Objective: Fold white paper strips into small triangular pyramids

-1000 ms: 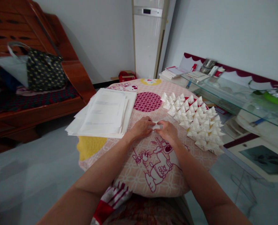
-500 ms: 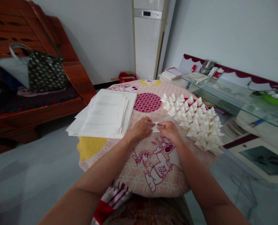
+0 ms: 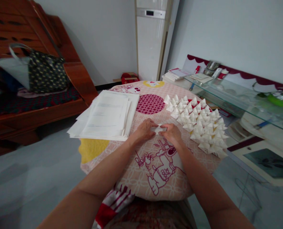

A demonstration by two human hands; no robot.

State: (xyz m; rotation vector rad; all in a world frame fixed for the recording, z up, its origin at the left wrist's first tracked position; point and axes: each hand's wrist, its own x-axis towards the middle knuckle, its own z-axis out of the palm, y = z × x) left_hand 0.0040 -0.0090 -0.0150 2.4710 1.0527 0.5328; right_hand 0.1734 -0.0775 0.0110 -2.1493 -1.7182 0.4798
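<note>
A small piece of folded white paper (image 3: 158, 129) lies on the patterned tablecloth (image 3: 136, 171) between my two hands. My left hand (image 3: 146, 129) pinches its left end, with the fingers curled at the edge. At the right end, my right hand (image 3: 172, 131) grips the paper between thumb and fingers. Parts of the paper are hidden under the fingertips. Right of my hands stand several rows of folded white paper pieces with pointed tips (image 3: 198, 122). To the left rests a stack of white paper sheets (image 3: 105, 116), some with faint printed lines.
A glass shelf unit (image 3: 229, 95) with papers and small containers stands close on the right. Beyond the table rises a tall white air conditioner (image 3: 149, 44). A wooden bench (image 3: 77, 76) on the left carries a dark patterned bag (image 3: 47, 73).
My right hand has shifted slightly left, its fingers curling more over the folded paper's right end. My left hand stays at almost the same place.
</note>
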